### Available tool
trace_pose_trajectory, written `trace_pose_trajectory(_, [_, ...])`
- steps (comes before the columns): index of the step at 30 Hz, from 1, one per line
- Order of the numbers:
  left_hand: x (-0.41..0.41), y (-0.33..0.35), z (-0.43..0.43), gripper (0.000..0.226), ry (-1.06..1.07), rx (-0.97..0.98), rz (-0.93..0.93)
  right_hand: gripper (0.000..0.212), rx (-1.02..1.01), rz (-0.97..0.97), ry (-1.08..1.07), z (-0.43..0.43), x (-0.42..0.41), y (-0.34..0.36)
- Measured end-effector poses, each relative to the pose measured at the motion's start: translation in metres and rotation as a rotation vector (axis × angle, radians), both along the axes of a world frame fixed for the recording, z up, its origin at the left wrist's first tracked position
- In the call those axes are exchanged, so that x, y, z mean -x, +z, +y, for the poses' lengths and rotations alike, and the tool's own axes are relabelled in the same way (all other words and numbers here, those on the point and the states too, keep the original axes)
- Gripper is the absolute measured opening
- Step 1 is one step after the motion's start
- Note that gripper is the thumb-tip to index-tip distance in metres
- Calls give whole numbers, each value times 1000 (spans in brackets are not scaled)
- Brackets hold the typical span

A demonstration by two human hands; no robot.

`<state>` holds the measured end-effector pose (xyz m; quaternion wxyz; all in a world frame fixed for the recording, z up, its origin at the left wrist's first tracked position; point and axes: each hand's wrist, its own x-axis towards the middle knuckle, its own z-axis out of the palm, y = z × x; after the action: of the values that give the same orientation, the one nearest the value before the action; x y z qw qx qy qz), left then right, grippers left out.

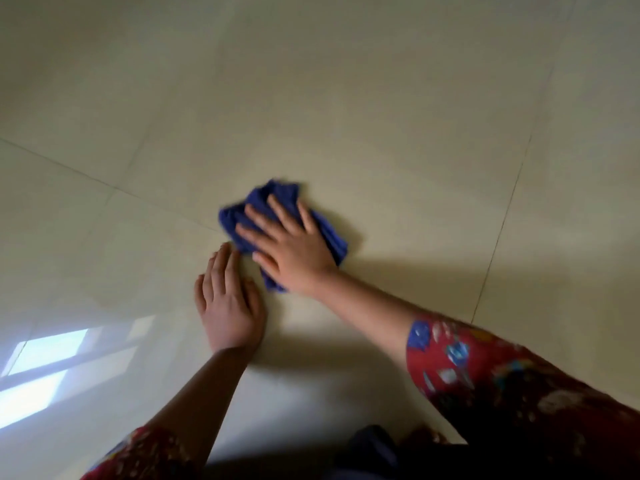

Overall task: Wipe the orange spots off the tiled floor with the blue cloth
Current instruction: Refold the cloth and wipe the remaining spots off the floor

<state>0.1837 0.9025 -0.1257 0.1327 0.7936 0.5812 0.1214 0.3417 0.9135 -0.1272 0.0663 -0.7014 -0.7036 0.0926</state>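
A person crouched low over a pale tiled floor [381,116] presses a crumpled blue cloth [329,233] flat against one tile with the right hand [291,244]. That hand lies palm down, fingers spread wide over the middle of the cloth, not curled around it; folds of the fabric stick out beyond the fingertips at the far side and past the heel of the palm on the near side. The cloth's edges are smeared with motion blur (the hand looks soft too), so its exact outline is hard to read.

The left hand [228,303] rests flat on the floor just beside the cloth, on its near left side, palm down with the fingers held together and pointing away from the person. Its fingertips come close to the cloth's edge; whether they touch it cannot be told.

Both forearms reach in from the bottom of the frame. The right arm wears a red patterned sleeve [502,382] pushed up to about mid-forearm, and the same red print shows at the lower left on the other arm. Thin grout lines cross the floor, one running diagonally from the left edge to the cloth. A bright window reflection [45,355] gleams on the glossy tile at the lower left. The arms cast soft shadows on the floor beneath and to the right of the hands.
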Motion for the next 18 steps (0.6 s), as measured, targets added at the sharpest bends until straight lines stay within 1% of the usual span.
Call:
trace_pose_trajectory(1, [1,-1,0,44,0,-9,-6,54,-13,10,70,-30,9,1])
trace_pose_trajectory(2, [1,-3,-1,36,-2,-11,-13,54,-8,22,92,-63,9,0])
trace_pose_trajectory(4, [1,-3,0,20,-6,-25,-19,54,-12,19,27,-115,-23,3])
trace_pose_trajectory(5, [1,-2,0,16,-12,-32,-24,54,-24,-26,-74,-129,-52,1])
trace_pose_trajectory(6, [1,-2,0,16,-25,-35,-27,55,-5,-62,-227,-133,-83,-2])
trace_pose_trajectory(8, [0,0,0,23,-68,-35,-11,54,48,-94,-600,-116,-139,-3])
trace_pose_trajectory(9, [0,1,-3,27,-82,-30,5,55,39,-94,-739,-102,-156,-1])
trace_pose_trajectory(10, [-1,2,-4,30,-79,-21,19,55,36,-91,-811,-85,-163,0])
trace_pose_trajectory(11, [-3,5,-4,33,-59,-10,14,56,44,-91,-818,-70,-161,-2])
trace_pose_trajectory(12, [-10,8,-4,36,-35,0,-13,56,54,-81,-775,-60,-153,-2])
trace_pose_trajectory(14, [-31,18,-2,39,-48,20,-110,56,43,-64,-611,-66,-120,-2])
trace_pose_trajectory(16, [-66,29,0,35,-166,17,-216,54,13,-80,-389,-107,-84,0])
trace_pose_trajectory(18, [-102,38,-5,31,-292,59,-285,54,71,-82,-263,-167,-71,1])
